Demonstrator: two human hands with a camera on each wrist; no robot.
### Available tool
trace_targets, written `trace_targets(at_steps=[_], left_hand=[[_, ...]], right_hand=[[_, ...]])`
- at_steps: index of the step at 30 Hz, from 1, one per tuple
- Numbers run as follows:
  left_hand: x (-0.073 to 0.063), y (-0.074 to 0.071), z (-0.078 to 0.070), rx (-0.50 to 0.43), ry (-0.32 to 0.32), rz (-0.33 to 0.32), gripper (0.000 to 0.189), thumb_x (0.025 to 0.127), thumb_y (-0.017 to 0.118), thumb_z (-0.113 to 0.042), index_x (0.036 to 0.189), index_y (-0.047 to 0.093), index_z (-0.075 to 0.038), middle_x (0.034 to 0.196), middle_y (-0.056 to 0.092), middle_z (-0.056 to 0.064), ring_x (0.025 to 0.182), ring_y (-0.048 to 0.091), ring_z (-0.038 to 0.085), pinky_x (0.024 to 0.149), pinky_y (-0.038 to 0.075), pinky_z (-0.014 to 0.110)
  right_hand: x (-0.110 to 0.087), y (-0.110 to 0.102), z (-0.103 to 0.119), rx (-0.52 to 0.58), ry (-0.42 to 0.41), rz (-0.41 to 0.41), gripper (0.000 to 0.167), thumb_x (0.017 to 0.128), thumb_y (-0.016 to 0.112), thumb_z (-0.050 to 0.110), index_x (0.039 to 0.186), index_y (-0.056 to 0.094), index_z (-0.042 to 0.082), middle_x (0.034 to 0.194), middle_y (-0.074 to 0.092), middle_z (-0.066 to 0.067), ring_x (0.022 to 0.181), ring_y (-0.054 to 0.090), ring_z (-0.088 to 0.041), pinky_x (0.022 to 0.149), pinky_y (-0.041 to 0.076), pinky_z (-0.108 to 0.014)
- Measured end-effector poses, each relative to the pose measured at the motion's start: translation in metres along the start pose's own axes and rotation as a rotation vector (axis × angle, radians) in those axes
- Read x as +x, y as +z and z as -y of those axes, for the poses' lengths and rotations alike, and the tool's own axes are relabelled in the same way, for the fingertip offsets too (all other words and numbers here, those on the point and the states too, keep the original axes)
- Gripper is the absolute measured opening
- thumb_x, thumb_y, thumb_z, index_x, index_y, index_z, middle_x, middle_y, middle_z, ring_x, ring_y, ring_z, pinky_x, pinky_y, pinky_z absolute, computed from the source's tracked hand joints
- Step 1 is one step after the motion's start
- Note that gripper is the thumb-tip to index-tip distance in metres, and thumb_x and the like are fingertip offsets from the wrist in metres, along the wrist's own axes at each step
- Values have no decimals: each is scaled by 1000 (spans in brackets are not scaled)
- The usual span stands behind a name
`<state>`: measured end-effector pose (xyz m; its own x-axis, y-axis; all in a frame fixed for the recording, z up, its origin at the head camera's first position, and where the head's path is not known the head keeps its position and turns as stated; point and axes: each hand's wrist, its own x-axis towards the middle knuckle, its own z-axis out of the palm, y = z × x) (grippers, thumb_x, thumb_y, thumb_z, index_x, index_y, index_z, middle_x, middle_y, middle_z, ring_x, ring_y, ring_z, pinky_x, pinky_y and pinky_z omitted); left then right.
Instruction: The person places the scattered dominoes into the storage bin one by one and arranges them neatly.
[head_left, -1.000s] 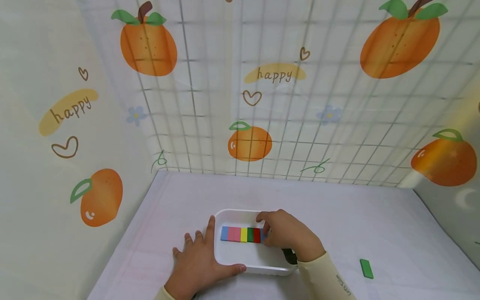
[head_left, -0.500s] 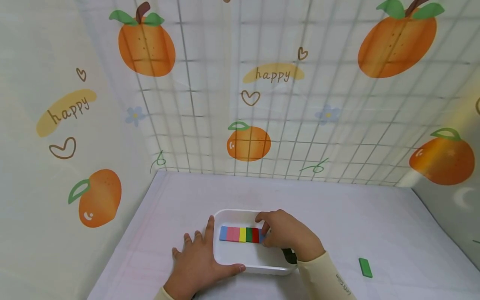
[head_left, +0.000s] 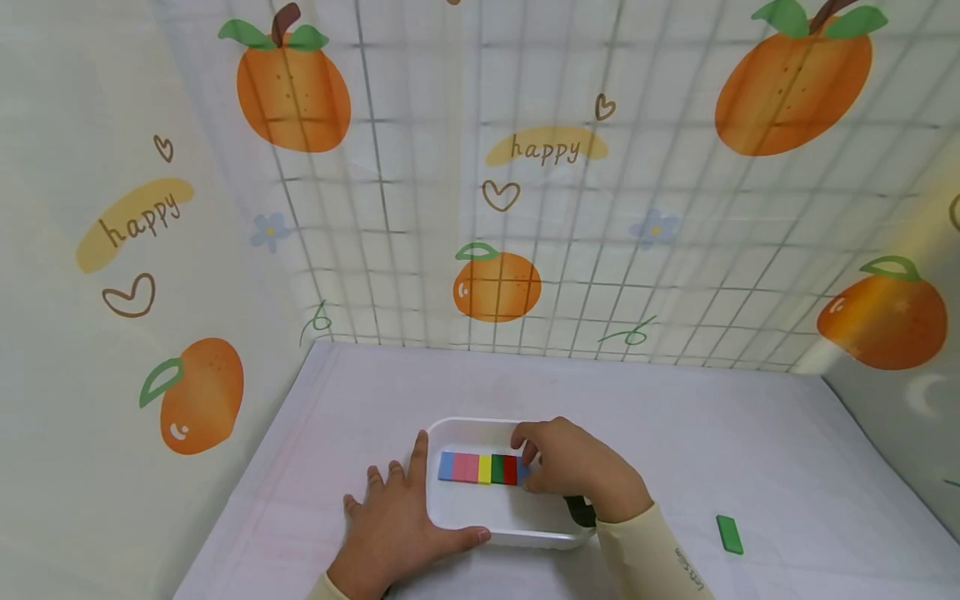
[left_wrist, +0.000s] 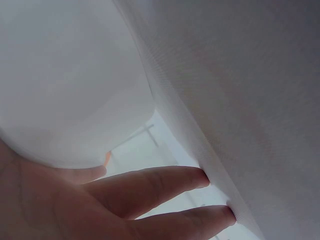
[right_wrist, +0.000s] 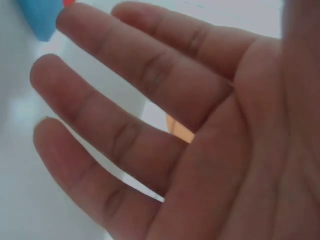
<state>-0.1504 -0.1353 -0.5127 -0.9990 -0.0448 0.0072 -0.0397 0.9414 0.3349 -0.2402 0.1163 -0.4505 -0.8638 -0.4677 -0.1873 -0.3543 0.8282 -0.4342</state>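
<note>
A white tray [head_left: 495, 518] holds a row of small coloured tiles: light blue [head_left: 446, 467], pink [head_left: 466, 468], yellow [head_left: 485, 469], dark green [head_left: 498, 469], red [head_left: 510, 470] and a blue tile [head_left: 522, 472] at the right end. My left hand [head_left: 397, 517] lies spread along the tray's left side, its thumb on the front rim. Over the tray, my right hand [head_left: 585, 467] holds the blue tile between thumb and a finger; the hand hides part of it. In the right wrist view, that tile's end [right_wrist: 42, 17] shows past the fingertips, with the thumb out of sight.
A loose green tile [head_left: 730, 534] lies on the white tabletop [head_left: 795, 467], right of the right forearm. A black device [head_left: 580, 511] sits under the right wrist. Behind the table hangs a cloth [head_left: 420, 250] printed with oranges and grid lines.
Both hands and the tiles stay practically still. The whole head view has shifted very slightly.
</note>
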Motion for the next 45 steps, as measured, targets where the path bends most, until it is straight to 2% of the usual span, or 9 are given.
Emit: trace_targets(at_steps=[5, 12, 15, 20, 23, 28, 35, 39, 45], left_hand=[[-1, 0, -2, -11, -9, 16, 157, 43, 46, -115, 171, 17, -28, 139, 60, 16, 132, 49, 51, 89, 34, 89], [-1, 1, -1, -14, -9, 10, 157, 43, 47, -114, 171, 16, -29, 140, 60, 15, 133, 49, 50, 90, 33, 89], [-2, 1, -1, -17, -10, 11, 157, 43, 48, -114, 171, 15, -29, 138, 60, 15, 133, 49, 50, 90, 33, 88], [-2, 1, -1, -18, -7, 18, 157, 43, 47, -114, 171, 14, -30, 142, 58, 17, 136, 47, 53, 91, 32, 89], [-1, 1, -1, -12, -7, 20, 157, 43, 45, -115, 171, 14, -29, 143, 58, 18, 136, 46, 54, 91, 32, 90], [-1, 0, -1, -12, -11, 26, 158, 43, 47, -115, 171, 14, -28, 144, 58, 19, 137, 45, 56, 92, 30, 91], [-1, -1, -2, -23, -23, 37, 157, 44, 52, -112, 171, 15, -28, 145, 57, 20, 138, 45, 57, 92, 28, 92], [-2, 0, -2, -20, -20, 31, 157, 44, 52, -112, 171, 15, -28, 144, 57, 20, 137, 45, 56, 92, 29, 91], [-2, 1, -1, -21, -17, 30, 158, 44, 51, -113, 171, 12, -29, 146, 57, 19, 138, 44, 58, 92, 28, 92]], right_hand=[[-11, -12, 1, 8, -33, -41, 43, 81, 89, 17, 120, 71, 19, 104, 73, 4, 96, 66, -21, 84, 57, -42], [-34, -30, 1, -45, -143, -203, 48, 85, 88, 21, 129, 69, 17, 113, 74, 2, 108, 69, -23, 93, 56, -46], [-48, -34, 1, -68, -138, -256, 50, 86, 89, 25, 131, 69, 19, 117, 73, 5, 113, 68, -21, 97, 55, -47], [-73, -35, -7, -134, -98, -282, 53, 87, 87, 35, 133, 69, 18, 125, 71, 6, 118, 67, -21, 102, 53, -51], [-89, -33, -20, -156, -104, -302, 56, 88, 86, 39, 135, 69, 16, 130, 70, 4, 120, 67, -24, 102, 53, -51], [-115, -24, -44, -192, -111, -395, 66, 86, 85, 54, 138, 67, 18, 132, 69, 4, 120, 66, -25, 100, 53, -53], [-136, -12, -70, -248, -75, -490, 80, 83, 72, 78, 140, 67, 23, 133, 68, 6, 120, 64, -25, 97, 53, -57], [-146, -6, -82, -253, -57, -492, 81, 83, 70, 80, 141, 66, 24, 134, 67, 6, 122, 63, -27, 96, 52, -61], [-160, 3, -100, -267, -9, -524, 78, 82, 77, 74, 139, 67, 22, 133, 68, 2, 121, 62, -30, 94, 52, -63]])
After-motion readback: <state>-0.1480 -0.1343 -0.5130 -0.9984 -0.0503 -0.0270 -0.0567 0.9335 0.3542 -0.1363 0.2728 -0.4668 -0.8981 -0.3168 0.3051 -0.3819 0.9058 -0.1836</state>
